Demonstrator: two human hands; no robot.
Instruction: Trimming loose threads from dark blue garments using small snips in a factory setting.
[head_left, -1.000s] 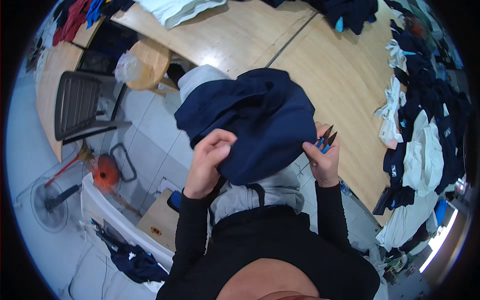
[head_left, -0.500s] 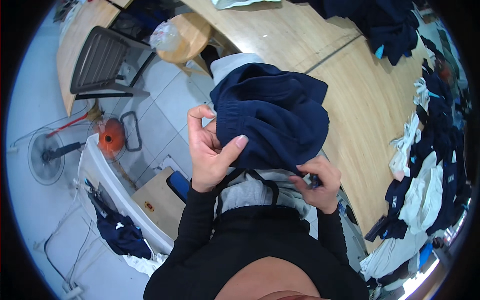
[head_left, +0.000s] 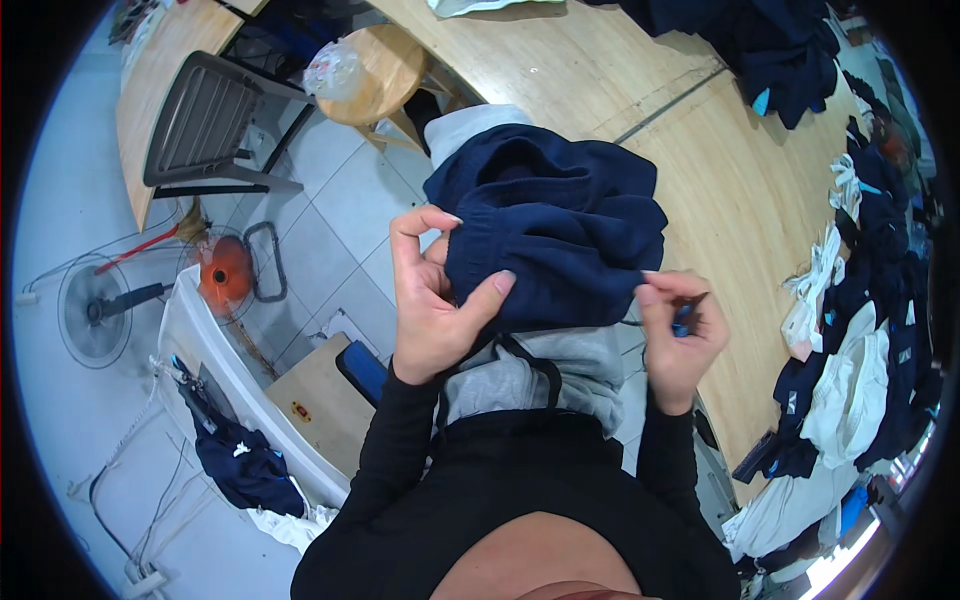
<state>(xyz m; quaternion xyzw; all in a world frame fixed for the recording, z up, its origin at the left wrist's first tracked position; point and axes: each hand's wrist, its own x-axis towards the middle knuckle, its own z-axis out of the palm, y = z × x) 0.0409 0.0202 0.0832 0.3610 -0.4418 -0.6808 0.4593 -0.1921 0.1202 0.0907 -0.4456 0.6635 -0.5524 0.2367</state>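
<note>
Navy garment (head_left: 550,235), bunched and thick like a sweatshirt, sits in front of the person between both hands, raised above a grey garment (head_left: 545,375) that lies on the lap just below it. The left hand (head_left: 432,300) grips the navy cloth at its lower left edge, thumb pressed on the front of the fabric and fingers curled behind a fold. The right hand (head_left: 680,335) is closed around a small blue-handled tool (head_left: 686,316), likely thread snips, and its fingertips pinch the garment's lower right edge; the tool's tip is too small to make out clearly. Beyond the hands the wooden table (head_left: 720,190) curves away, and to the right of the right hand it carries a long heap of dark and white clothes (head_left: 860,330). More navy clothing (head_left: 770,45) is piled at the far side. To the left of the left hand, down on the tiled floor, stand an orange fan (head_left: 222,275), a grey plastic chair (head_left: 205,125) and a round wooden stool (head_left: 375,75) with a clear bag on it.
</note>
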